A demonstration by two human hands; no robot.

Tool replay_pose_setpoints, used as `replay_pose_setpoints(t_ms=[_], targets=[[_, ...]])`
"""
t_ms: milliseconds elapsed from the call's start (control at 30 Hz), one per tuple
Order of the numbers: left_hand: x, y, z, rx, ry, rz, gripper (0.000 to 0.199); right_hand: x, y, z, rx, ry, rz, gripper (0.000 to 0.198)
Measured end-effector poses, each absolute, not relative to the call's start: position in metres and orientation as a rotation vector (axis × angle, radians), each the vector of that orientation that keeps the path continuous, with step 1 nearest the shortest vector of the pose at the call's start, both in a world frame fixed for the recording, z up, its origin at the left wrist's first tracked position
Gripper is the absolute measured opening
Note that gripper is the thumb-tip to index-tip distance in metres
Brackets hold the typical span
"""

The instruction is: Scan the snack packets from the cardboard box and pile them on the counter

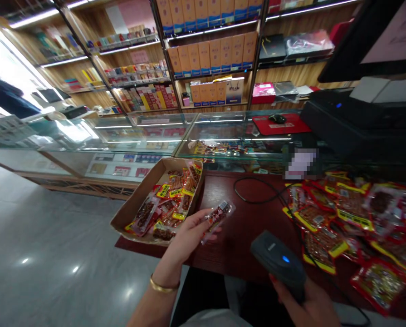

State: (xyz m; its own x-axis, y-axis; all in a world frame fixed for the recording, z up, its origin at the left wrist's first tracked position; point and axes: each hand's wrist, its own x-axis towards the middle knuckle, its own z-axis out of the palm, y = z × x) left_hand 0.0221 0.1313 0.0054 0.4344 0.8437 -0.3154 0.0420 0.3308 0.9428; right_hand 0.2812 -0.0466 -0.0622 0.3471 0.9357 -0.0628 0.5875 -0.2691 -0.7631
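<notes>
Between the thumb and fingers of my left hand (192, 231) is a clear-wrapped snack packet (220, 213) with dark brown contents and a white label at its upper end. My right hand (305, 299) grips a black barcode scanner (274, 254) by its handle; a blue light glows on its top, and its head points toward the packet. Just left of my left hand, a cardboard box (134, 200) holds several similar snack packets (175, 190) in red and yellow wrapping. A pile of snack packets (352, 213) lies on the counter to the right of the scanner.
The dark red wooden counter (219, 186) carries a looping black cable (237, 190). Behind it stands a glass display case (223, 131) with a red mouse pad (264, 127) and mouse. A monitor (369, 41) overhangs the right. Stocked shelves (209, 72) line the back wall.
</notes>
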Motion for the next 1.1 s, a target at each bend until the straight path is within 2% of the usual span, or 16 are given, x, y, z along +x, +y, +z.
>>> replay_pose_setpoints(t_ms=[200,333,767,900,1000,1100], targets=[[0.064,0.124,-0.02,1.21,0.887,0.493,0.048,0.264,-0.044,-0.039,-1.89,-1.113,0.6,0.036],[0.066,0.127,-0.02,1.29,0.879,0.482,0.042,0.268,-0.045,-0.037,-1.913,-1.08,0.58,0.036],[0.072,0.125,-0.018,1.312,0.888,0.441,0.039,0.281,-0.046,-0.039,-1.984,-1.144,0.641,0.037],[0.092,0.125,-0.021,1.296,0.844,0.448,0.034,0.285,-0.052,-0.034,-1.963,-1.058,0.56,0.038],[0.127,0.125,-0.02,1.498,0.732,0.51,0.027,0.291,-0.064,-0.037,-1.952,-1.002,0.493,0.038],[0.18,0.128,-0.013,1.779,0.522,0.58,0.042,0.302,-0.08,-0.045,-1.991,-0.951,0.447,0.04]])
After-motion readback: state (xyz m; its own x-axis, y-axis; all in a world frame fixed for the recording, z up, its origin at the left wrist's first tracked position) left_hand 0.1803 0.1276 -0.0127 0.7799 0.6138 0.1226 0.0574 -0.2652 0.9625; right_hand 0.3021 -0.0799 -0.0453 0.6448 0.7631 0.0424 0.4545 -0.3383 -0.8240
